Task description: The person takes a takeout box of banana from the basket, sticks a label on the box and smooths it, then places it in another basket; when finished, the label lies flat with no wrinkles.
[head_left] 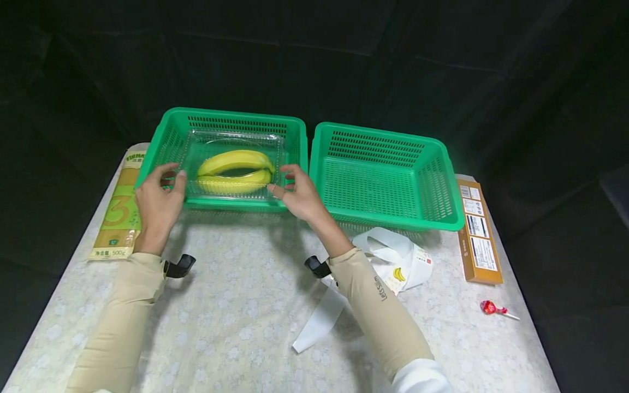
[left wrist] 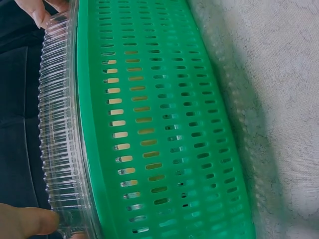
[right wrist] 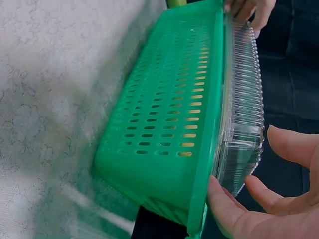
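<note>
A clear plastic container (head_left: 236, 139) with ribbed sides rises above the rim of the left green basket (head_left: 295, 123). Bananas (head_left: 236, 160) show through it, and yellow is visible through the basket's slots; whether they lie inside the container or beneath it, I cannot tell. My left hand (head_left: 159, 199) pinches the container's left front corner, thumb (left wrist: 40, 220) against the ribbed side. At the right end is my right hand (head_left: 301, 194), its fingers spread and extended. In the right wrist view, its thumb (right wrist: 294, 144) appears slightly apart, while the lower fingertips (right wrist: 217, 191) touch near the rim.
Another green basket (head_left: 373, 185) stands at the right. A yellow-green 500g packet (head_left: 115, 213) lies far left, an orange-brown box (head_left: 479, 234) far right, with a red lollipop (head_left: 488, 307) before it. White banana-printed packaging (head_left: 415, 267) lies under the right forearm.
</note>
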`<state>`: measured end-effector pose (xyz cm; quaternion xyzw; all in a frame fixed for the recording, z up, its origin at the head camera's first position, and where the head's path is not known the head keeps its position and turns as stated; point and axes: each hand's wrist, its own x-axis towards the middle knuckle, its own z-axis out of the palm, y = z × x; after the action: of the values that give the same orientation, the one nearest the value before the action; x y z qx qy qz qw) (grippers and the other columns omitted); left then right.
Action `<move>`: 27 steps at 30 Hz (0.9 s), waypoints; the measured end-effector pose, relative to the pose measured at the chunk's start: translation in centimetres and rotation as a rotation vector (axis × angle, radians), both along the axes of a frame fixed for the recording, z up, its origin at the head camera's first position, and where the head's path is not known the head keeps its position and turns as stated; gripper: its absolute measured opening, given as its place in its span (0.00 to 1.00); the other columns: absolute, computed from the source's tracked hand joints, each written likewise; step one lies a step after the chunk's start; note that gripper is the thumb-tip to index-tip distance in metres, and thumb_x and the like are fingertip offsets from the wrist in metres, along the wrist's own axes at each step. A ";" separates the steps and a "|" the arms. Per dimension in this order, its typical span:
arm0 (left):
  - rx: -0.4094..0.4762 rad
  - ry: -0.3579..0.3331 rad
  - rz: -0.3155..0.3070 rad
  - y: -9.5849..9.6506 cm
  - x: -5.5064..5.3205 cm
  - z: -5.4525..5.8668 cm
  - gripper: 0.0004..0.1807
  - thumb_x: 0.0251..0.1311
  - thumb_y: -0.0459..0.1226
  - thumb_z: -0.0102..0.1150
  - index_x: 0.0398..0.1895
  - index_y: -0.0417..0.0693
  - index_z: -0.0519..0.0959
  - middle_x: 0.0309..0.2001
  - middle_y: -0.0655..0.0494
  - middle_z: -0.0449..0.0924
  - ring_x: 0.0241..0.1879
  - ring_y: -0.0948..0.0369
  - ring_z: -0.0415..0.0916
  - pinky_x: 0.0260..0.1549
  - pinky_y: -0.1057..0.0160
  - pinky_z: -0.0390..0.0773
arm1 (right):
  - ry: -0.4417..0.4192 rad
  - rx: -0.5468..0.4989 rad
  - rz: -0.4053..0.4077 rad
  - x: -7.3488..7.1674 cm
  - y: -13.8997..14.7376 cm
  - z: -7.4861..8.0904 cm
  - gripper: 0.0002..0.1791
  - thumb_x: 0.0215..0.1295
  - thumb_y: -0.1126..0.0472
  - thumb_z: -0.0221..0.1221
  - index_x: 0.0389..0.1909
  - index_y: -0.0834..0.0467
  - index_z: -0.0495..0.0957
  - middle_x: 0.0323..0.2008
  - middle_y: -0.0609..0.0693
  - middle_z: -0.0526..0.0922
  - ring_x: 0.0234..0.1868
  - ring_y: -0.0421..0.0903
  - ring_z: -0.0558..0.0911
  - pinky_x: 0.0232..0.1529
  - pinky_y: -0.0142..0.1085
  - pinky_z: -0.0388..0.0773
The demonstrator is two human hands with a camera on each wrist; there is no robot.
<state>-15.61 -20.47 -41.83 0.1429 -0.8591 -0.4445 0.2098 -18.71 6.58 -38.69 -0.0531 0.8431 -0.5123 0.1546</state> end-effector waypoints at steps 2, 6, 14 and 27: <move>0.006 0.004 0.003 0.0 -0.1 0.1 0.20 0.70 0.44 0.55 0.59 0.45 0.81 0.54 0.42 0.85 0.50 0.48 0.82 0.40 0.78 0.66 | -0.003 -0.013 -0.006 0.0 0.0 0.2 0.33 0.72 0.53 0.60 0.73 0.55 0.62 0.71 0.59 0.65 0.67 0.56 0.72 0.61 0.50 0.77; 0.024 0.016 0.013 0.0 -0.1 0.2 0.19 0.70 0.43 0.55 0.59 0.44 0.81 0.54 0.42 0.85 0.50 0.48 0.82 0.40 0.79 0.67 | 0.007 -0.015 -0.014 0.2 0.0 0.5 0.32 0.71 0.53 0.60 0.73 0.53 0.62 0.72 0.58 0.65 0.67 0.56 0.72 0.62 0.50 0.76; 0.025 0.043 0.026 0.3 0.3 0.0 0.19 0.69 0.41 0.55 0.58 0.42 0.81 0.53 0.42 0.85 0.48 0.50 0.82 0.38 0.81 0.67 | 0.012 -0.036 -0.023 0.9 0.4 0.4 0.32 0.71 0.54 0.60 0.73 0.54 0.62 0.72 0.57 0.65 0.68 0.56 0.72 0.63 0.49 0.76; 0.077 0.046 0.025 0.5 0.7 0.3 0.19 0.69 0.41 0.56 0.58 0.42 0.81 0.55 0.41 0.84 0.49 0.49 0.79 0.47 0.62 0.72 | 0.070 -0.037 -0.023 1.4 0.5 0.4 0.31 0.73 0.52 0.57 0.73 0.56 0.62 0.72 0.59 0.65 0.68 0.58 0.72 0.64 0.52 0.76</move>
<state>-14.94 -19.93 -41.55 0.1511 -0.8344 -0.4777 0.2295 -17.33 7.08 -38.31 -0.0644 0.8389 -0.5273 0.1181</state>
